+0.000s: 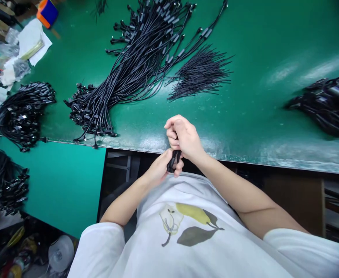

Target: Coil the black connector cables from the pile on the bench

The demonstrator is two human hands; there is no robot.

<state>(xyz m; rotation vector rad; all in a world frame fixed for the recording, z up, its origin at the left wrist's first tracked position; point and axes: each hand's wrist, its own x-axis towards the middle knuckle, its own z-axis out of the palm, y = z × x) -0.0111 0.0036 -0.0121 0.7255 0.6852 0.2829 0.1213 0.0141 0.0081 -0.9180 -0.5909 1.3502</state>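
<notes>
My left hand (159,166) is closed around a folded black cable (173,161), held in front of my shirt just off the table's front edge. Right above it is my right hand (186,139), its fingers curled in and the thumb pressed against them at the cable's upper end. Whatever lies inside those right fingers is hidden. Beyond the hands, a loose pile of thin black ties (200,73) lies on the green table (259,127). To the left of the ties stretches a large heap of straight black cables (140,61) with connectors at their ends.
Bundled black cables (24,112) sit at the table's left edge, with another cable pile (5,181) on a lower green surface (67,181). More black bundles (331,102) lie far right. Papers (33,40) and an orange-and-blue object (46,13) occupy the far left corner.
</notes>
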